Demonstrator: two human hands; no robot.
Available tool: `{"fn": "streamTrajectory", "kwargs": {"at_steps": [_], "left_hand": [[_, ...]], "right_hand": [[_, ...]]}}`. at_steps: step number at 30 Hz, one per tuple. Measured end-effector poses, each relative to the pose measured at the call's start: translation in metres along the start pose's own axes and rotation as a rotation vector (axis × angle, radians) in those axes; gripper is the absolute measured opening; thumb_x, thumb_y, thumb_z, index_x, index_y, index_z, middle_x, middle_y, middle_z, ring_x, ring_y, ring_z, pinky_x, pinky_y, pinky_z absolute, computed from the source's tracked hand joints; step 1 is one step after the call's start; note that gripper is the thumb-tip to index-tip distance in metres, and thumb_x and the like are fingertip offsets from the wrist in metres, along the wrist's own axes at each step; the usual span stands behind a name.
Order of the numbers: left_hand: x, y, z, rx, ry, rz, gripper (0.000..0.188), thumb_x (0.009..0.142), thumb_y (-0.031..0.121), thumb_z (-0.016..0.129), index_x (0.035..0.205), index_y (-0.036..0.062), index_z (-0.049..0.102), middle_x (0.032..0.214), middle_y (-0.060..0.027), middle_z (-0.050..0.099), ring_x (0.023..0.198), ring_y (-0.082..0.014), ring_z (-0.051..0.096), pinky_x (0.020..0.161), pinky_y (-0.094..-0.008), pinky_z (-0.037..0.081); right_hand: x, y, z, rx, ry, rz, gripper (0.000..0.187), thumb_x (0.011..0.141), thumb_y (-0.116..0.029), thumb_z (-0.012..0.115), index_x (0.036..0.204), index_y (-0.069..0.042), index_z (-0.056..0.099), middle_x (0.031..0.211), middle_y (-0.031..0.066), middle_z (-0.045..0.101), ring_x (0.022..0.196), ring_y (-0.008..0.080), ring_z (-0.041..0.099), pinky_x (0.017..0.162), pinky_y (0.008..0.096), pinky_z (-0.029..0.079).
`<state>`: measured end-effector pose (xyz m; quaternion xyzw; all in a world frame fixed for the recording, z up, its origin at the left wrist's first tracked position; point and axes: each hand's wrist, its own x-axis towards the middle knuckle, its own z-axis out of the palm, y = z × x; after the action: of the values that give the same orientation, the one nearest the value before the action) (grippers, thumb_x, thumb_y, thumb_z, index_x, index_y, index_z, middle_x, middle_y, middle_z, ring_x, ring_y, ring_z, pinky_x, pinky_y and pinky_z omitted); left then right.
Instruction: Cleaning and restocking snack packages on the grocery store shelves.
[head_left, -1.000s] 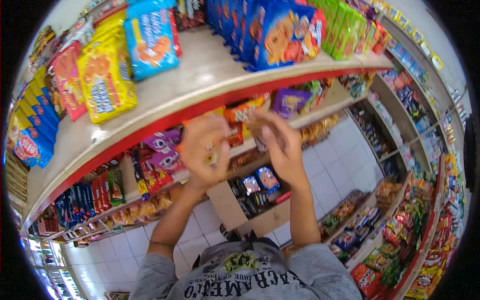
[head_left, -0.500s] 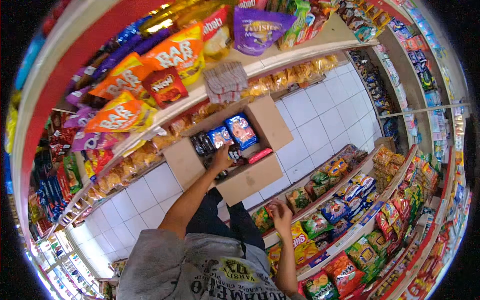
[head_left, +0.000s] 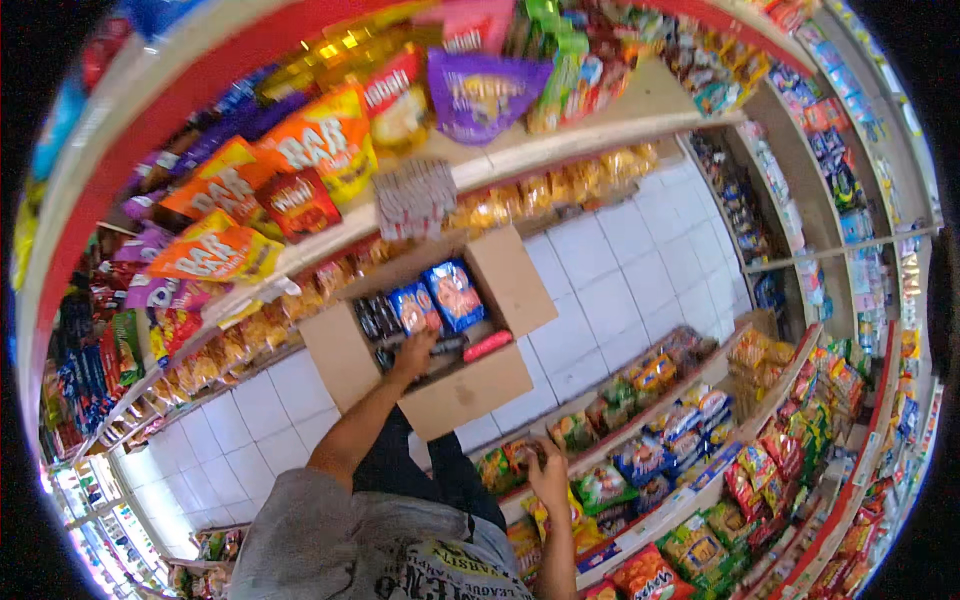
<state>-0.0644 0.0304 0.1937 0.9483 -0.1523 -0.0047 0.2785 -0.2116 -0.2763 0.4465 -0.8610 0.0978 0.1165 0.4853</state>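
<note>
An open cardboard box (head_left: 470,392) stands on the floor before me with its flaps folded out. My left hand (head_left: 414,353) reaches into it, fingers stretched at the near edge of a smaller blue packet (head_left: 412,303). I see no item lifted in it. A larger blue packet (head_left: 455,294) lies to the right, dark packets (head_left: 378,318) lie to the left, and a pink-red packet (head_left: 487,346) rests along the near right side. Away from the box, my right hand (head_left: 547,472) hovers beside the low snack shelf, thumb and fingers apart with nothing visible in them.
A shelf beyond the box carries orange snack bags (head_left: 215,247), a purple pouch (head_left: 487,95) and a folded striped cloth (head_left: 415,198) at its edge. To the right, tiered shelves hold green snack bags (head_left: 604,485) and others. White floor tiles (head_left: 590,290) run between them.
The whole view has shifted, so the box sits further left and lower. My left hand stays among the packets. The fingers of my right hand have spread somewhat.
</note>
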Motion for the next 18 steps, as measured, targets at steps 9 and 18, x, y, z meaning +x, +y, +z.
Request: {"fn": "streamTrajectory", "kwargs": {"at_steps": [9,18], "left_hand": [[0.001,0.196,-0.275,-0.677,0.153,-0.132,0.064,0.061,0.019,0.078,0.118,0.0066,0.049,0.095,-0.0088,0.062,0.087,-0.0162,0.061,0.079,-0.0293,0.047],[-0.028,0.240,-0.329,-1.609,0.734,-0.312,0.059,0.089,0.051,0.037,0.126,0.0054,0.041,0.120,-0.0082,0.051,0.108,-0.0202,0.050,0.090,-0.0350,0.042]], "right_hand": [[0.080,-0.115,-0.037,0.026,-0.186,-0.494,0.059,0.073,-0.018,0.070,0.123,-0.002,0.044,0.119,0.0154,0.051,0.103,0.0264,0.054,0.083,0.0350,0.045],[0.094,-0.231,0.018,0.417,-0.605,-0.450,0.052,0.084,-0.020,0.059,0.126,0.004,0.040,0.113,0.0117,0.054,0.105,0.0157,0.049,0.091,0.0279,0.037]]}}
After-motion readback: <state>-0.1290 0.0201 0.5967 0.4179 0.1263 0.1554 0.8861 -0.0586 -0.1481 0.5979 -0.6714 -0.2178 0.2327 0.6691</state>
